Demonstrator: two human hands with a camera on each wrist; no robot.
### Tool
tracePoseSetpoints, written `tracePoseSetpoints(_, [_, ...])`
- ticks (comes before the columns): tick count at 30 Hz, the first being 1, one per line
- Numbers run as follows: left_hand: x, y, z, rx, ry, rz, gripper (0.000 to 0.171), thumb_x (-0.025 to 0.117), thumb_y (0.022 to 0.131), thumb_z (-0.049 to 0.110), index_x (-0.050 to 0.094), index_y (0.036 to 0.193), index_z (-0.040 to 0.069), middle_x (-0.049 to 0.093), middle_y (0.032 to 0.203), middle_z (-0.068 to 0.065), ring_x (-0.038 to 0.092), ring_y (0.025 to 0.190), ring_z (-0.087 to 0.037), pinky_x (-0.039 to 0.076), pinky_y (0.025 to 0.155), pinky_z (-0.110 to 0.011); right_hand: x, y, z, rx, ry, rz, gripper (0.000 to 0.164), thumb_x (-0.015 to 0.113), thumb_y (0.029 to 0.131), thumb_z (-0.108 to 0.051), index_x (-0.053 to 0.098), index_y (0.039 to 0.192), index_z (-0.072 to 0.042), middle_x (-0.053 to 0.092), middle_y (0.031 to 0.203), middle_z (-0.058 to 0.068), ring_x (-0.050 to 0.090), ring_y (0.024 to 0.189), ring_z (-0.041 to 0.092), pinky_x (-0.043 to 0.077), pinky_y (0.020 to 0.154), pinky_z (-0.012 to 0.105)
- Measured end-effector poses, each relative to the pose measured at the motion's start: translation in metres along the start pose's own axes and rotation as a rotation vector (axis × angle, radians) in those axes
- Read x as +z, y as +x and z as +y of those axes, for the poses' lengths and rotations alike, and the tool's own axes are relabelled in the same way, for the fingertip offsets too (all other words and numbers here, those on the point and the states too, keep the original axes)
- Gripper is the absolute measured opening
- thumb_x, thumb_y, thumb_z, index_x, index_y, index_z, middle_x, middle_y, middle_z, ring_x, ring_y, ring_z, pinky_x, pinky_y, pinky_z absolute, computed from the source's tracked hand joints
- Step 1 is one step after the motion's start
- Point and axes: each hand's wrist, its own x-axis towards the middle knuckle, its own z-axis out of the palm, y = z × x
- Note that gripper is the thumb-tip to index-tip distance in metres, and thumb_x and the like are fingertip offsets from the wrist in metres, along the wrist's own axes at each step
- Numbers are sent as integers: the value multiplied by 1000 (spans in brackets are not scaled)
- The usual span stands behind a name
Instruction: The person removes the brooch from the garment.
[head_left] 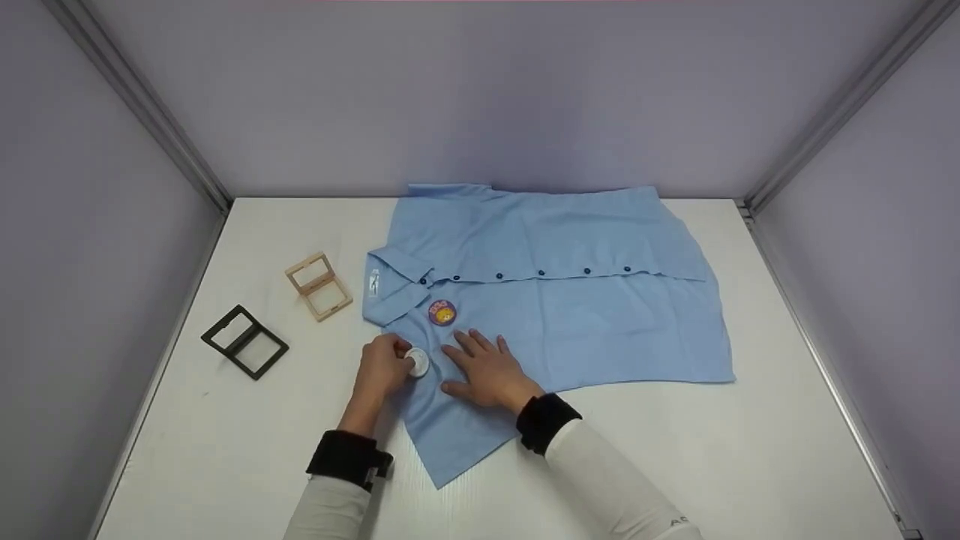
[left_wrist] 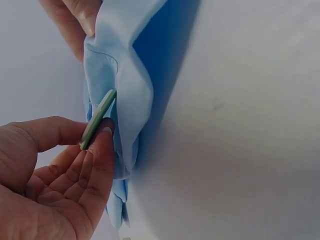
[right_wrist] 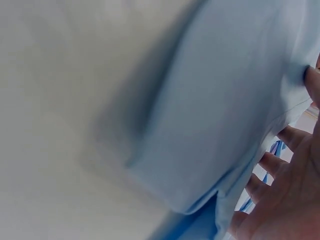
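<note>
A light blue button-up shirt [head_left: 615,322] lies spread across the table with its collar to the left. Between thumb and fingers, my left hand [head_left: 382,366] pinches a round badge [head_left: 418,363] by its edge, at the shirt near the sleeve. From above the badge shows a whitish face; the left wrist view has it nearly edge-on, with a green side [left_wrist: 95,125]. With fingers spread, my right hand [head_left: 491,373] rests on the shirt just right of the badge. A purple round badge [head_left: 442,313] with a yellow figure sits on the shirt below the collar.
Left of the shirt lie two small hinged double frames, one light wood-coloured [head_left: 320,285] and one black [head_left: 245,342]. The white table [head_left: 757,450] is bounded by grey walls at the back and both sides. Dark buttons [head_left: 541,272] run along the shirt's front.
</note>
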Motion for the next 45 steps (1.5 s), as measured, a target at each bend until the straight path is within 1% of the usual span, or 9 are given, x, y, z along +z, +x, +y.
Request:
tracePoseSetpoints(6, [-4,-2,-4,20,-48,50,17,65,80,-2,69,96,-5,65,79,-9,60,73,-23,50,62,-35,-5,0,5,-27,95,11,68,51,96,-56,37,152,-21,25,160,4,17,147,28,15,114,60])
tracePoseSetpoints(14, [-7,-5,0,42,-151,141,15,69,83,2,70,96,-2,66,83,-11,63,74,-23,52,62,-32,-10,-4,16,-34,284,42,66,57,96,-48,41,150,-15,36,154,8,28,143,24,14,117,52])
tracePoseSetpoints(18, [-9,-7,5,52,-181,164,13,70,84,4,72,95,-1,66,81,-9,63,72,-21,51,59,-29,-11,-6,19,-48,333,59,64,59,96,-45,42,149,-12,39,151,9,32,141,24,17,117,49])
tracePoseSetpoints(21, [-10,-9,11,51,-189,182,13,72,85,7,73,95,-1,67,79,-8,62,72,-20,50,58,-27,-13,-8,20,-41,381,62,63,59,97,-44,42,148,-13,41,150,8,35,139,25,23,116,45])
tracePoseSetpoints(25, [-11,-12,18,53,-230,188,14,72,86,8,73,95,-2,68,79,-9,63,70,-19,51,57,-25,-16,-10,23,-20,449,71,63,58,97,-46,41,148,-13,43,147,6,38,137,23,31,112,39])
tracePoseSetpoints(32, [-8,-15,29,73,-370,155,15,72,85,4,72,96,-6,69,81,-12,66,67,-19,55,57,-25,-18,-14,26,-10,568,127,62,58,97,-45,44,146,-10,47,145,7,43,134,21,34,110,36])
tracePoseSetpoints(35, [-6,-16,32,74,-412,143,14,71,86,2,71,97,-8,69,81,-14,66,66,-19,56,58,-25,-19,-16,26,-34,648,191,55,59,98,-38,48,142,-6,54,137,9,50,127,22,40,106,38])
tracePoseSetpoints(39, [-3,-16,35,71,-446,140,14,72,86,1,71,96,-8,68,80,-13,66,65,-18,57,58,-26,-22,-16,23,-74,763,293,41,61,99,-26,57,130,0,64,117,7,60,107,21,49,93,37])
tracePoseSetpoints(45, [1,-17,39,81,-467,129,12,72,85,2,70,93,-6,67,77,-11,65,63,-17,57,58,-27,-28,-17,18,-76,938,370,29,62,98,-20,64,118,1,65,92,5,65,80,23,53,69,29])
